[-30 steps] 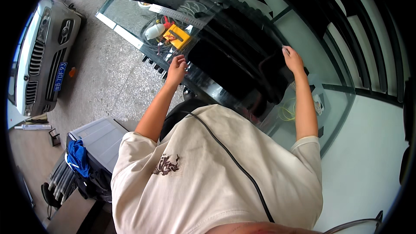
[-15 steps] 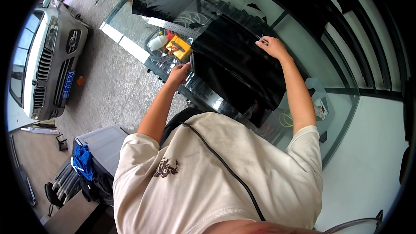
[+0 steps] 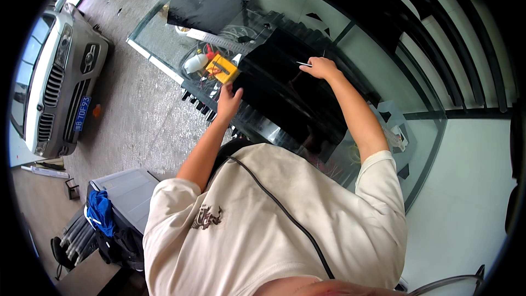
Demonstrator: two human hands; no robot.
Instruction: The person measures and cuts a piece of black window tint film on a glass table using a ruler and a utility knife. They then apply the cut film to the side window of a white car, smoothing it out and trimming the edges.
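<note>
Black sheet (image 3: 276, 96) lies across the glass counter (image 3: 364, 52), in front of the person, between and below both hands. Right hand (image 3: 321, 68) over the sheet, fingers closed around a slim tool (image 3: 303, 64), pale tip pointing left; tool's kind too small to tell. Left hand (image 3: 228, 103) at the sheet's left edge, half open, thumb apart from fingers, nothing seen in its grasp; contact with sheet, cannot tell. Yellow box (image 3: 222, 69) just beyond left fingertips, white bottle (image 3: 195, 64) beside it, ruler (image 3: 216, 39) farther off.
</note>
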